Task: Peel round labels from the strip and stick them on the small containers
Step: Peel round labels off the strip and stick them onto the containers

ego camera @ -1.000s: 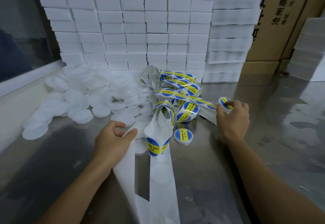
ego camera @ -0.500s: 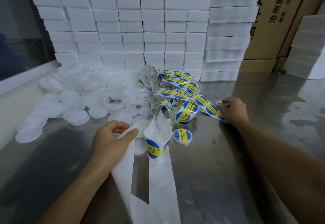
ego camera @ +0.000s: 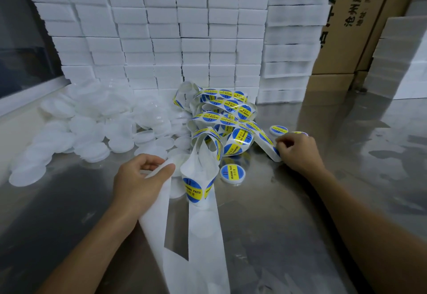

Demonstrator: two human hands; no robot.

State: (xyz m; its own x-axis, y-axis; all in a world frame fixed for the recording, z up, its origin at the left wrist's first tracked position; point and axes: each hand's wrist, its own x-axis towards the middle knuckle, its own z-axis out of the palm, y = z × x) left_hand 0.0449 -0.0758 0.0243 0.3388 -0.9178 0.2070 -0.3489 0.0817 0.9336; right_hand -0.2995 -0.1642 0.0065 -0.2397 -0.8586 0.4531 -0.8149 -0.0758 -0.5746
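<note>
A tangled label strip (ego camera: 227, 118) carries round blue-and-yellow labels in the middle of the steel table. My left hand (ego camera: 138, 178) grips the peeled white backing (ego camera: 203, 224), which trails toward me. My right hand (ego camera: 298, 150) has its fingers curled at the strip's loose end (ego camera: 271, 149) and pinches its edge. One labelled container (ego camera: 279, 130) lies just beyond that hand. Another labelled container (ego camera: 232, 174) sits between my hands. A heap of plain white containers (ego camera: 92, 127) spreads to the left.
Stacked white foam blocks (ego camera: 161, 28) form a wall at the back. Cardboard boxes (ego camera: 346, 28) and more white stacks (ego camera: 402, 58) stand at the right. A dark window (ego camera: 23, 39) borders the left. Bare steel table (ego camera: 346, 178) lies to the right.
My right hand carried a labelled container to the right, set it down beyond the strip, and came back to the strip's loose end. The left hand kept its grip on the backing.
</note>
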